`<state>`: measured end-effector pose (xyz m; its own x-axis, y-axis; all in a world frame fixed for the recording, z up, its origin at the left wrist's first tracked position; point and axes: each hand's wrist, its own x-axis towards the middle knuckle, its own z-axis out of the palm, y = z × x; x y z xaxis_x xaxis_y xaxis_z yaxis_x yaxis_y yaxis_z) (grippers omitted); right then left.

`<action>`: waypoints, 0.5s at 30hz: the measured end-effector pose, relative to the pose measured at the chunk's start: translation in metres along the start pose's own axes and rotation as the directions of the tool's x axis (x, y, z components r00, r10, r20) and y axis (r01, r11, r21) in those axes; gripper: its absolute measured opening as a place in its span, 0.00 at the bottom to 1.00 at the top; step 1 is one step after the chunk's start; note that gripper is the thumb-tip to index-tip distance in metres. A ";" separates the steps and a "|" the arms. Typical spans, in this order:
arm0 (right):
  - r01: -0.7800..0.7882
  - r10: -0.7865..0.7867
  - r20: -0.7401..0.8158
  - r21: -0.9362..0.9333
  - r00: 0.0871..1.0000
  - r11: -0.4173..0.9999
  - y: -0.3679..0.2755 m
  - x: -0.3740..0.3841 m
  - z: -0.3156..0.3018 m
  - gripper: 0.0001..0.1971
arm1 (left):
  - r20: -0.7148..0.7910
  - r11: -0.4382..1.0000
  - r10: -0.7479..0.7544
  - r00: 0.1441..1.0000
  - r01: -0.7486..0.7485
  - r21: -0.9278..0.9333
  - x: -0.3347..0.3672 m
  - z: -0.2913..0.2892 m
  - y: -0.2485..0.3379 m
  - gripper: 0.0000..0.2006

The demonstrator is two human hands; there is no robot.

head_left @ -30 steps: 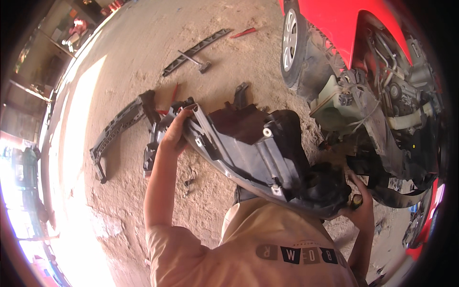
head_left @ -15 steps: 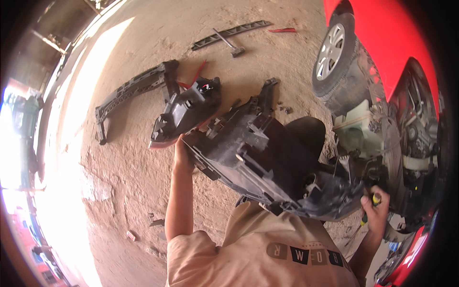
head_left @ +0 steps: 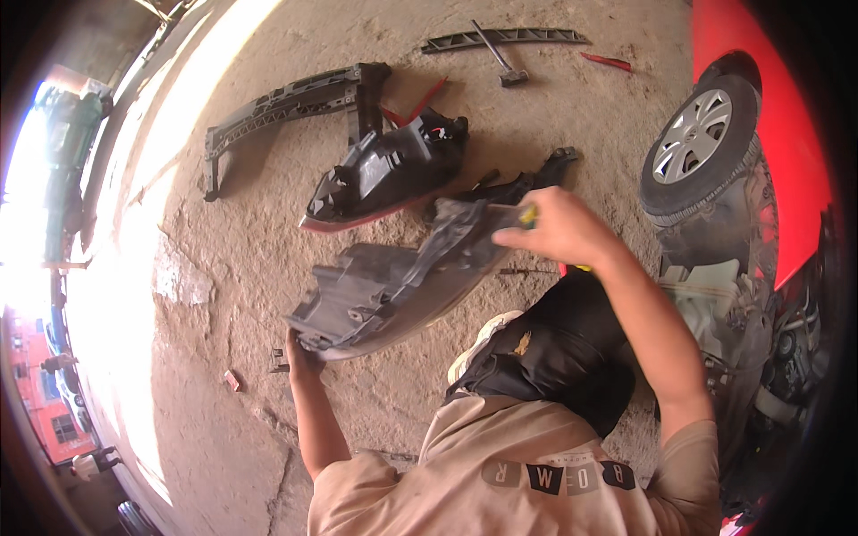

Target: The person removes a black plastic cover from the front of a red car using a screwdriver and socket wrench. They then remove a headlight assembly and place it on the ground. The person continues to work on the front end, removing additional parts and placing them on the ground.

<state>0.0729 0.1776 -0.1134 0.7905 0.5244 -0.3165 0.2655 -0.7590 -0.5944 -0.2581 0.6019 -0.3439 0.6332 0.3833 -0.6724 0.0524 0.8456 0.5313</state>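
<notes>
A car headlight (head_left: 384,290) with a black housing is held up slantwise between my hands, above the floor. My left hand (head_left: 305,355) is closed on its lower left end, the fingers partly hidden. My right hand (head_left: 556,230) grips the upper right end, thumb on the near side. A screwdriver's yellow handle (head_left: 529,216) also shows in that hand; its shaft is not clearly visible. Just beyond lies a second headlight (head_left: 384,174), black with a reddish lens edge. A black bracket-like part (head_left: 527,179) lies partly behind the held headlight.
A black frame part (head_left: 286,103) lies far left. Farther off are a hammer (head_left: 500,58), a dark slatted bar (head_left: 554,36) and a red piece (head_left: 608,62). On the right stands a red car (head_left: 804,170) with its front wheel (head_left: 702,147) and exposed engine bay.
The headlight has swung round to the left, away from the car, and turned over somewhat. My right hand moved left and forward with it; my left hand came nearer to me.
</notes>
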 end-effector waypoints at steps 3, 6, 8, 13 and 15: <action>0.043 -0.026 0.131 -0.129 0.991 0.991 0.026 0.067 0.086 0.37 | -0.241 0.997 -0.041 0.970 0.054 0.049 -0.028 -0.027 -0.007 0.26; -0.025 0.045 0.405 -0.054 0.913 0.998 0.065 0.101 0.170 0.47 | -0.388 0.991 -0.103 0.916 0.127 0.036 -0.031 -0.123 -0.022 0.28; -0.122 0.127 0.493 -0.044 0.861 0.992 0.075 0.104 0.199 0.50 | -0.506 0.987 -0.133 0.852 0.161 0.012 -0.035 -0.163 -0.036 0.28; -0.112 0.138 0.517 -0.081 0.845 0.990 0.119 0.119 0.259 0.45 | -0.668 0.954 -0.169 0.725 0.290 0.074 -0.040 -0.188 -0.060 0.30; -0.153 0.161 0.564 -0.061 0.810 0.986 0.130 0.125 0.274 0.42 | -0.647 0.953 -0.219 0.731 0.301 0.018 -0.042 -0.199 -0.069 0.28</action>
<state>0.0552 0.2506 -0.4326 0.3716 0.5203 -0.7689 0.1745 -0.8526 -0.4925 -0.4424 0.6009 -0.4549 -0.0481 0.3353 -0.9409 0.2547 0.9150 0.3131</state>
